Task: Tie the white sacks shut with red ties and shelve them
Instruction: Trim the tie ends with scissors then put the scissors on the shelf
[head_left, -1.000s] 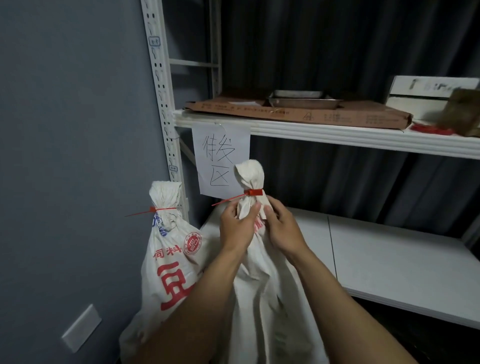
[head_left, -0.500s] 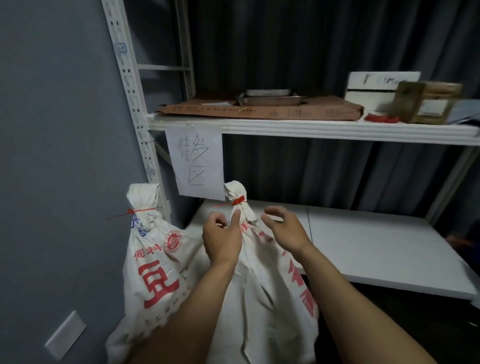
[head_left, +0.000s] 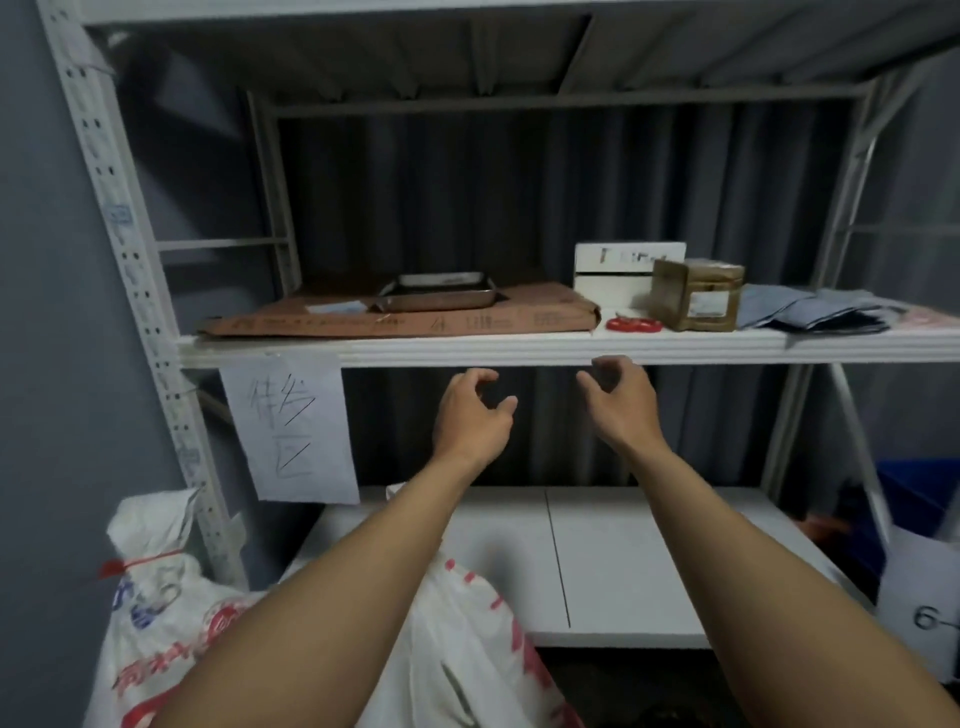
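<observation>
While both hands hang empty below the middle shelf (head_left: 467, 349), left hand (head_left: 475, 415) and right hand (head_left: 618, 400) loosely curled, two white sacks (head_left: 156, 613) lean against the bottom shelf's front-left corner, one showing a red tie (head_left: 130, 564).

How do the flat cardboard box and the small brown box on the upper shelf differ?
The flat cardboard box lies low and wide at the left; the small brown box stands taller and more compact at the right. The flat cardboard box carries a metal tray; the small brown box carries nothing. Both rest on the upper shelf.
</observation>
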